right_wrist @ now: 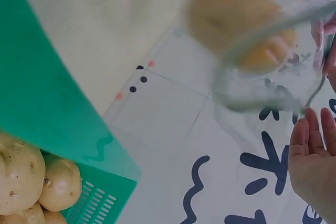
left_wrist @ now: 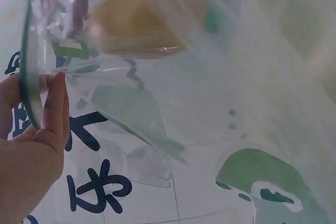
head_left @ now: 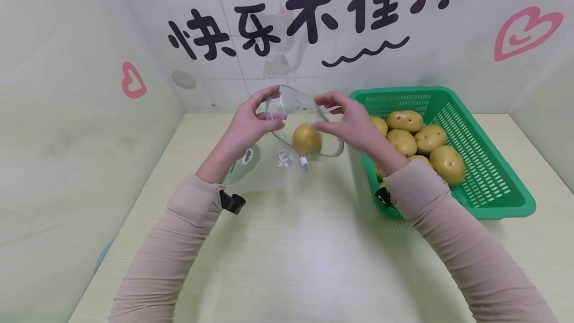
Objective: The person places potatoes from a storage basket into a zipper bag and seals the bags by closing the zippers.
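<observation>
A clear plastic zip bag (head_left: 269, 166) with a slider (head_left: 304, 162) is spread between the two hands. My left hand (head_left: 254, 119) grips one side of its mouth, thumb and fingers on the film. A blurred potato (head_left: 307, 138) is at the bag's mouth, partly seen through the film; whether all of it is inside I cannot tell. The right hand (head_left: 350, 119) is at the opposite rim, its fingers loosely bent and thumb apart, not closed round the potato. In the right wrist view, the fingertips (right_wrist: 300, 129) come close to the rim or touch it.
On the right of the table (head_left: 287, 253) stands a green plastic basket (head_left: 486, 158) with several potatoes (head_left: 447, 164). The right forearm passes over its near left edge. Behind the table is a white wall covering (head_left: 309, 71) with black lettering and pink hearts.
</observation>
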`<state>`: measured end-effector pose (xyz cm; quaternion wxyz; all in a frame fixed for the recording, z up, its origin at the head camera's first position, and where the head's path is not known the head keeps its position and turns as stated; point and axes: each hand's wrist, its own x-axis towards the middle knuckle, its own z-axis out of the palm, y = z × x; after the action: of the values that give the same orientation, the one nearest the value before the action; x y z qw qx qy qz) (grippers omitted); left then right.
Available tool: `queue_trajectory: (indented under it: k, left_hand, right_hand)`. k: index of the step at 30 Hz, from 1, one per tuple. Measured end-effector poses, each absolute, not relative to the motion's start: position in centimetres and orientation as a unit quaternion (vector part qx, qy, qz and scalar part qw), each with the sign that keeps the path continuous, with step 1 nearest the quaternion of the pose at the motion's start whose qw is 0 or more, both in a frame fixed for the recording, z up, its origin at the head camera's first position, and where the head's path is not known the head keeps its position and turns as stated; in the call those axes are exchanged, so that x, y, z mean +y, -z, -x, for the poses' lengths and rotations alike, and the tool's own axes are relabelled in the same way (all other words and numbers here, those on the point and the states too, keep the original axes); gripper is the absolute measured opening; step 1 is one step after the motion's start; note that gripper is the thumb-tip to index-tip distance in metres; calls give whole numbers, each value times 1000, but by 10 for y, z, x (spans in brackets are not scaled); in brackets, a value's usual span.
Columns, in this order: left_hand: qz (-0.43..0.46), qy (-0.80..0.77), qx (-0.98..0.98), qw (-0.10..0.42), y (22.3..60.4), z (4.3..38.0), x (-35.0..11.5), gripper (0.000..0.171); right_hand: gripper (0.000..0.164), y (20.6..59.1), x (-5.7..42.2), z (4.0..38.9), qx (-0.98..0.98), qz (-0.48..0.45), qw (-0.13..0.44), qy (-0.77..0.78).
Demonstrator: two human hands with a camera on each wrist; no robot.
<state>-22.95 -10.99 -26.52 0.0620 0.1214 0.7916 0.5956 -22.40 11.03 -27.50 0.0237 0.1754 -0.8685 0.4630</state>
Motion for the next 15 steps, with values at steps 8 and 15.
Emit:
queue_trajectory:
  k: [8, 15]
  left_hand:
    - [-117, -602, 788, 55, 265, 229, -111, 71]
    - [-117, -609, 783, 51, 263, 229, -114, 72]
  right_hand:
    - [46, 276, 116, 223, -867, -164, 9, -471]
    - [42, 274, 134, 220, -864, -156, 5, -479]
